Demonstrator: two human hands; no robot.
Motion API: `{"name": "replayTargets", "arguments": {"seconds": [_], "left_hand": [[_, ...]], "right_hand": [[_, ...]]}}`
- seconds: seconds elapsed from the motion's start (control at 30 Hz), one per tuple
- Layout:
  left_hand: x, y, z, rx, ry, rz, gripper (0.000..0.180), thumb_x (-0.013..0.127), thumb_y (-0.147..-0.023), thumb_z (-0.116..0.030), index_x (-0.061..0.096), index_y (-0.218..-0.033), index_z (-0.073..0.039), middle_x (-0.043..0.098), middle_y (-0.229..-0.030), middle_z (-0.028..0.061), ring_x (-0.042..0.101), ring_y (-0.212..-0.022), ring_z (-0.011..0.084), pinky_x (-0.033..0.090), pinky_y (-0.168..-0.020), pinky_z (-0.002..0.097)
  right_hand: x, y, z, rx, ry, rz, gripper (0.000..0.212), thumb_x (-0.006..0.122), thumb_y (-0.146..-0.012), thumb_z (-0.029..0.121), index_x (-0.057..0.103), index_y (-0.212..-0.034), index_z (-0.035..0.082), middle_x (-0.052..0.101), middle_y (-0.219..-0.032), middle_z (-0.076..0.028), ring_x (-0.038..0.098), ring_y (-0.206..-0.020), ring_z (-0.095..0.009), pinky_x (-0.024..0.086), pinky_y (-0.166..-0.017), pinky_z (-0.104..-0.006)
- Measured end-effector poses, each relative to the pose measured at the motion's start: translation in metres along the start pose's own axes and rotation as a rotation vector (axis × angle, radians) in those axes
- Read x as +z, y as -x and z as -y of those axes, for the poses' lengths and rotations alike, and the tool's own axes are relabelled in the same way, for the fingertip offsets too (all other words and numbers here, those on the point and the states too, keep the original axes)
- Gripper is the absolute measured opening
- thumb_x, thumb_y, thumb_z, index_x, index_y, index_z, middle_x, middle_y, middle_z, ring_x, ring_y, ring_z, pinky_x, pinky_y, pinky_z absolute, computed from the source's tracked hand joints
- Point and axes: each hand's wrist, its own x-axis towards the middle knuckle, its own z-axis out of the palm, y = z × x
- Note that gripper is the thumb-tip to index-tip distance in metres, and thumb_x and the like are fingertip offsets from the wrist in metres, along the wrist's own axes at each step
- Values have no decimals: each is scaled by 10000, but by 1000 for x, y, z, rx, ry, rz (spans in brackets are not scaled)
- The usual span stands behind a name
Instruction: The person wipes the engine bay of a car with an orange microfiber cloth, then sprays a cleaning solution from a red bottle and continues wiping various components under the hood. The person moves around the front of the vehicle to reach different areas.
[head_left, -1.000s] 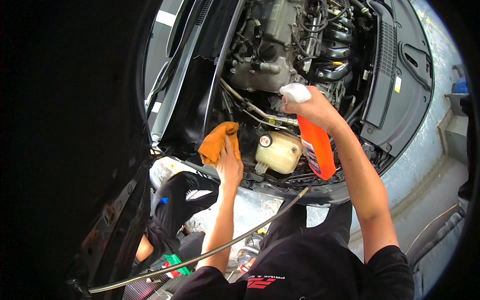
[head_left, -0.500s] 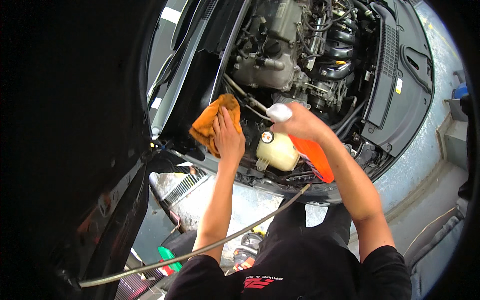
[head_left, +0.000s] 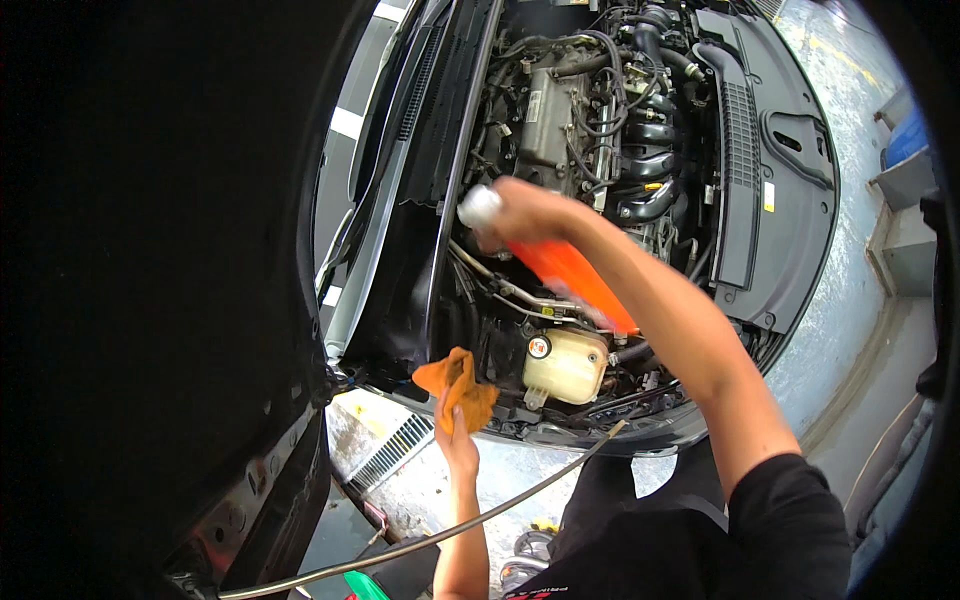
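Note:
A crumpled orange cloth (head_left: 470, 396) with dark stains is pinched in my left hand (head_left: 458, 440), low by the front edge of the engine bay. My right hand (head_left: 528, 214), blurred by motion, grips the neck of an orange spray bottle (head_left: 568, 276). The bottle's white spray head (head_left: 480, 207) points left, above the near end of the engine (head_left: 548, 120), and its body slants down to the right under my forearm. Between my two hands and closer to me sits a pale yellow plastic coolant reservoir (head_left: 568, 368) with a round cap (head_left: 540, 347).
The raised black hood (head_left: 150, 250) fills the left side. A thin metal prop rod (head_left: 420, 540) crosses low in front of me. Along the right run the car's dark grey plastic cover (head_left: 745, 180) and a painted floor (head_left: 850, 150). A floor grate (head_left: 395, 450) lies below left.
My left hand has drawn the cloth back toward me, off the black panel beside the engine. My right hand has swung the spray bottle forward and left, away from the reservoir.

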Motion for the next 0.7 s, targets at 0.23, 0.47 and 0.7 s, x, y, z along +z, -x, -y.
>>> {"name": "replayTargets", "arguments": {"seconds": [0.23,0.47,0.7], "left_hand": [[12,67,5,-165,229,-52,431,530,-1128,-173,534,-1491,60,625,-1423,172,586,-1308,243,422,-1166,375],[55,188,-11,-534,699,-302,511,586,-1063,-260,551,-1508,-10,602,-1499,174,575,-1389,345,448,-1186,495],[153,333,-110,-773,1289,-264,701,574,-999,-474,513,-1554,-50,578,-1550,191,548,-1428,406,439,-1195,604]], "right_hand": [[-50,-74,23,126,212,-433,338,884,-714,257,820,-965,41,806,-927,-147,777,-833,-258,607,-785,-407],[-64,-30,41,-71,316,-113,337,851,-745,229,795,-1014,33,788,-956,-165,757,-826,-321,599,-763,-435],[-189,32,-25,-3,133,-433,353,793,-799,233,761,-1081,23,791,-1007,-212,780,-965,-351,599,-848,-445]]}}
